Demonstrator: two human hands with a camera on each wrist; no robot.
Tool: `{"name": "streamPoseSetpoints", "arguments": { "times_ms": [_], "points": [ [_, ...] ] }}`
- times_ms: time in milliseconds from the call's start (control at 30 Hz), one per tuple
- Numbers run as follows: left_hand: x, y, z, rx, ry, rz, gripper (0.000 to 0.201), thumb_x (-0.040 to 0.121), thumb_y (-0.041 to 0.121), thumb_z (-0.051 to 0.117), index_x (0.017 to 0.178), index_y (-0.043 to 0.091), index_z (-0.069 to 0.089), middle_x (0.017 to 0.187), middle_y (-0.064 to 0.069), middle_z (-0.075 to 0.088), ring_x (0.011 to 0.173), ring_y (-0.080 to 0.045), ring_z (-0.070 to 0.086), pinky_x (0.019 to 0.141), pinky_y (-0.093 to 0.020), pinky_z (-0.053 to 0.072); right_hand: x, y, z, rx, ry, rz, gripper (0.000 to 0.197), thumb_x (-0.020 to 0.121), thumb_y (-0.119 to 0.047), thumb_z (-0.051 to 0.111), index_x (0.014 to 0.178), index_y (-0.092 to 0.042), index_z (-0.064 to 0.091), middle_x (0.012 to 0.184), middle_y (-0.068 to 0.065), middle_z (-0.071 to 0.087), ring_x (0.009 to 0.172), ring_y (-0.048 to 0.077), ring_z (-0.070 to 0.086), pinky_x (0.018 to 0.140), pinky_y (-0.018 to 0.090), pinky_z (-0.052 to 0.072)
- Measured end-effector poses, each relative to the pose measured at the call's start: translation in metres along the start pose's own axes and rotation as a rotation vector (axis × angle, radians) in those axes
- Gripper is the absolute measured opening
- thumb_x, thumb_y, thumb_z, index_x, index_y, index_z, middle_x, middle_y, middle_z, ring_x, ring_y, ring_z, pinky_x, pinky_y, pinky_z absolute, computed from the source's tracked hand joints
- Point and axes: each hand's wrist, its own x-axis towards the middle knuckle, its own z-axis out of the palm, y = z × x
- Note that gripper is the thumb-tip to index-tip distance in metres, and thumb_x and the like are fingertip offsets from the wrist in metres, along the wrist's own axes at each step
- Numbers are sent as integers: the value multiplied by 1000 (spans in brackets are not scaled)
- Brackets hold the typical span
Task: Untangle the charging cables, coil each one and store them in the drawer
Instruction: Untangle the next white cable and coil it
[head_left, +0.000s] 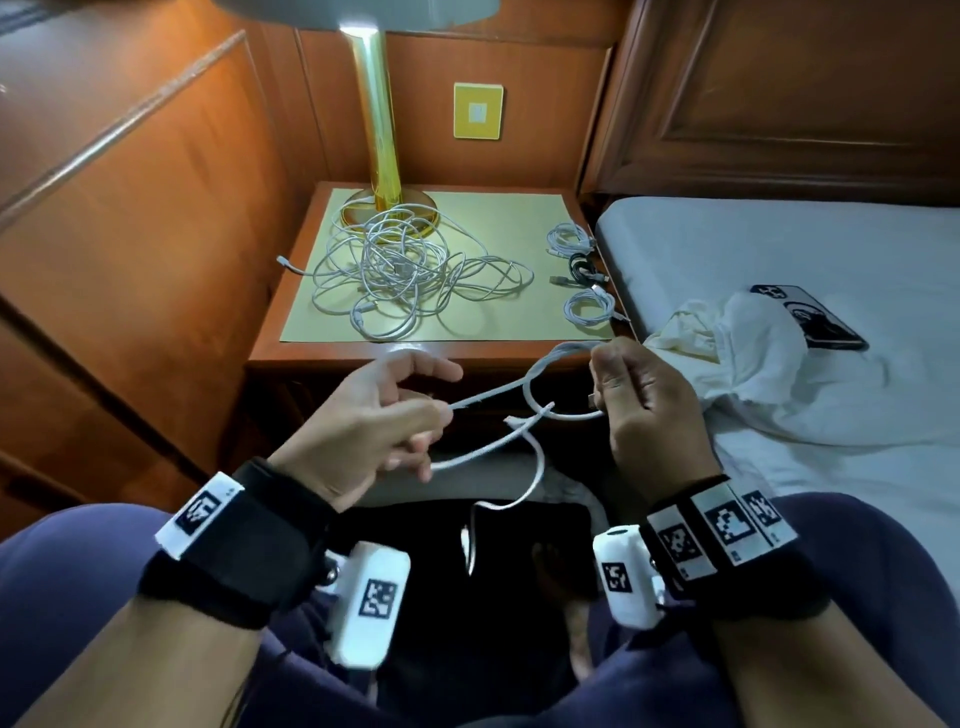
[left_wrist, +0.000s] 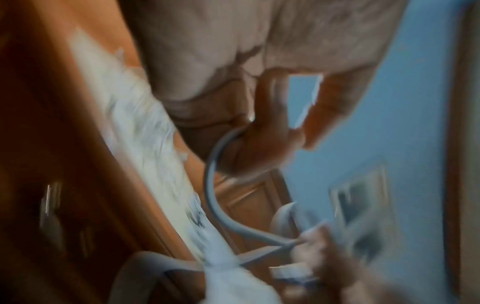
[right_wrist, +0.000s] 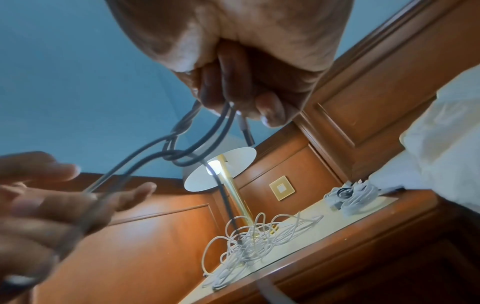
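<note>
The right hand (head_left: 652, 410), low and right of centre in the head view, kept a closed grip on the small loops of a white charging cable (head_left: 524, 389), fingers curled round the coil. The left hand (head_left: 379, 421), left of centre, pinched the loose run of that same cable between thumb and fingers, the other fingers spread. The free tail (head_left: 519, 493) drooped between the knees, its plug end hanging lowest.

On the nightstand surface (head_left: 519, 353) at the middle of the frame the tangled pile (head_left: 400, 270) lay against the base of the gold lamp (head_left: 382, 130); three coiled cables (head_left: 584, 275) sat in a row along its right edge. No drawer was seen open.

Trouble, I judged, would come from the slack crossing itself near the coil: a quick pull could cinch it into a knot. Loosening the right hand's hold might let the loops spring apart.
</note>
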Motion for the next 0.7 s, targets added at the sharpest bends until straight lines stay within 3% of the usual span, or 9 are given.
{"name": "streamPoseSetpoints", "arguments": {
  "times_ms": [67,167,233,300,400,500,567,633,700],
  "points": [
    [2,-1,3,300,127,155,17,75,11,65,91,18,66,55,-3,54,50,-20,42,56,-28,39,0,1,-1,-20,44,4,34,100,-40,42,67,-38,48,62,-14,52,58,3,46,56,20,37],
    [4,-1,7,-244,192,248,21,73,-4,68,83,14,61,52,-3,38,41,-10,30,53,-28,49,4,2,-3,-12,141,4,36,101,-40,41,69,-24,47,62,-6,47,59,11,45,57,30,38],
    [2,6,7,-339,189,233,29,74,-7,71,90,15,60,59,-7,30,39,-7,24,42,-17,34,8,3,-7,-34,200,-30,37,103,-40,39,71,-22,46,63,0,46,60,18,46,59,38,39],
    [4,3,0,43,225,240,29,81,-3,75,96,17,61,59,-5,39,40,-8,28,41,-17,25,9,6,-12,-68,247,-36,37,104,-39,40,72,-21,46,63,4,48,60,20,47,59,40,40],
    [9,-8,-11,641,356,283,18,80,15,76,91,19,61,50,2,47,45,-12,38,52,-23,34,8,9,-16,-117,270,-30,37,105,-37,41,73,-18,47,63,4,49,59,19,48,57,40,39],
    [13,-7,-11,385,510,291,17,84,0,69,84,14,60,50,-6,50,40,-10,44,59,-29,50,10,12,-18,-92,351,-19,36,105,-33,43,73,-19,49,62,-3,48,56,9,44,54,27,36],
    [15,-2,-11,92,494,248,23,85,-6,71,87,13,59,55,-10,44,36,-11,37,47,-26,46,14,14,-21,-96,413,-17,37,106,-32,42,75,-12,49,62,1,47,56,12,43,53,24,33],
    [17,-2,-13,213,511,281,21,83,6,79,86,14,59,53,-5,42,38,-13,31,44,-19,33,16,16,-24,-122,452,-17,37,106,-34,41,77,-12,48,62,1,47,57,14,43,54,26,33],
    [17,-5,-16,597,579,372,25,80,21,82,81,15,58,46,4,43,40,-9,31,45,-20,30,17,18,-25,-150,477,-7,37,105,-37,41,77,-14,48,62,-3,46,58,14,43,55,28,34]
  ]
}}
